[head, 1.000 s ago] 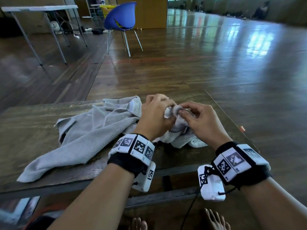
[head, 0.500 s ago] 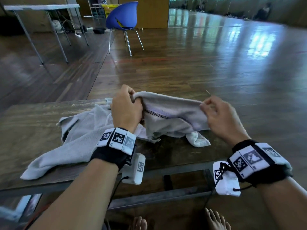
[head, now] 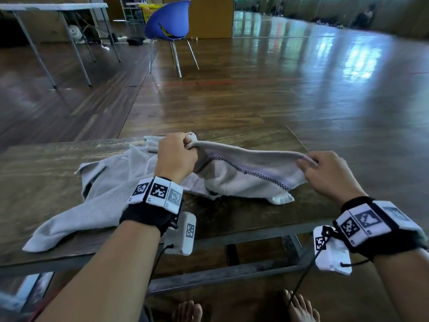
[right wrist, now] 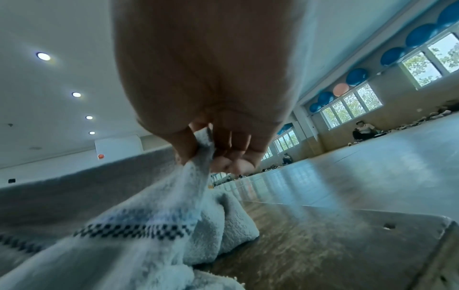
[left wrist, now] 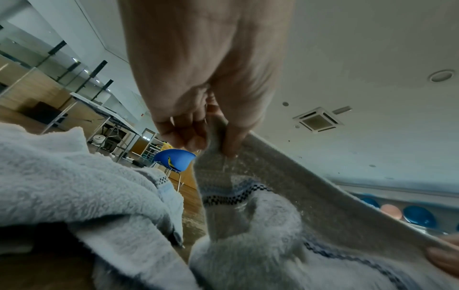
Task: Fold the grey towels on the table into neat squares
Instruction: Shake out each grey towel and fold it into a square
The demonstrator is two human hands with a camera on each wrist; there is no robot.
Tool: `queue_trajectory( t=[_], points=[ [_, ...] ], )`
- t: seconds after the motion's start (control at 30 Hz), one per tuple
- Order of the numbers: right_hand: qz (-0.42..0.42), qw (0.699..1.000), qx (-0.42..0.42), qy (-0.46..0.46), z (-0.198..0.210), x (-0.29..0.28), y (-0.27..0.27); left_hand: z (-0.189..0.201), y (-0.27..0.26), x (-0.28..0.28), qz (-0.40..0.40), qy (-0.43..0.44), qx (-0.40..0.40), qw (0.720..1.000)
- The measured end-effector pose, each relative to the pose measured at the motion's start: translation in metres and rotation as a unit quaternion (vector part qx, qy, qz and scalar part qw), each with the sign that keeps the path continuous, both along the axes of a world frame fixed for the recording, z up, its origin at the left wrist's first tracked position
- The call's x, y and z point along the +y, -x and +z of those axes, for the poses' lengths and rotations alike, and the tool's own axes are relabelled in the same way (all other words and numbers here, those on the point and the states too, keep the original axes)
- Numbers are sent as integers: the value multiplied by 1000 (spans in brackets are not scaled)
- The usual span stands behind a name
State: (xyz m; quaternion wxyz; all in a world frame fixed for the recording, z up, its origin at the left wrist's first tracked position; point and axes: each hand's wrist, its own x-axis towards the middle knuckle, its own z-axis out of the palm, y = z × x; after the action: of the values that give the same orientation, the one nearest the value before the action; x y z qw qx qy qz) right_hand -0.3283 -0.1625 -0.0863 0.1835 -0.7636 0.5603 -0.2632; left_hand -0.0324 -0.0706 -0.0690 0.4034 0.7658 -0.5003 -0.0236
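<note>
A small grey towel (head: 250, 175) with a dark checkered stripe hangs stretched between my two hands above the wooden table (head: 37, 173). My left hand (head: 178, 154) grips its left corner (left wrist: 213, 137), and my right hand (head: 322, 168) pinches its right corner (right wrist: 201, 153). The towel's lower part still touches the table. A second, larger grey towel (head: 104, 189) lies crumpled on the table to the left, partly behind my left hand; it also fills the lower left of the left wrist view (left wrist: 74, 186).
The table's right edge (head: 299, 142) runs close to my right hand. Beyond the table is wooden floor with a blue chair (head: 169, 22) and a white folding table (head: 53, 10). My bare feet (head: 299, 307) show under the table's front edge.
My hands moved apart from a bunched grip at the centre, spreading the small towel's top edge taut between them. The right hand went right; the left went slightly left and away from me.
</note>
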Motion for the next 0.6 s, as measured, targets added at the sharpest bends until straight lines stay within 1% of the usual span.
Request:
queue_trajectory(
  t=[0.03,0.1,0.2,0.27,0.3,0.33,0.37,0.4,0.43,0.47,0.5,0.6],
  points=[
    [-11,1000,-9,17,-1,-1,2,-1,2,0,-4,4,-12,1000],
    [-4,1000,1,-5,-5,-2,3,-3,4,0,5,-1,-18,1000],
    [34,997,43,-52,-13,-1,2,-9,0,-3,31,1,14,999],
    [52,997,44,-47,-17,-1,-3,-14,-1,-6,7,-7,29,1000],
    [62,997,38,-40,-20,0,-7,-17,0,-7,-25,-32,28,999],
    [77,996,33,-39,-22,2,-11,-21,1,-7,-66,-75,20,995],
    [103,993,31,-46,-27,3,-16,-25,2,-8,-108,-137,12,985],
    [132,989,33,-63,-32,4,-21,-31,2,-7,-140,-210,3,968],
    [155,984,41,-81,-38,6,-26,-37,2,-6,-156,-275,-9,949],
    [171,980,50,-92,-43,8,-31,-41,0,-5,-158,-319,-22,934],
    [180,977,58,-96,-47,9,-34,-43,-2,-3,-150,-342,-31,927],
    [214,967,57,-124,-52,9,-44,-37,-11,2,-111,-360,-21,926]
  ],
)
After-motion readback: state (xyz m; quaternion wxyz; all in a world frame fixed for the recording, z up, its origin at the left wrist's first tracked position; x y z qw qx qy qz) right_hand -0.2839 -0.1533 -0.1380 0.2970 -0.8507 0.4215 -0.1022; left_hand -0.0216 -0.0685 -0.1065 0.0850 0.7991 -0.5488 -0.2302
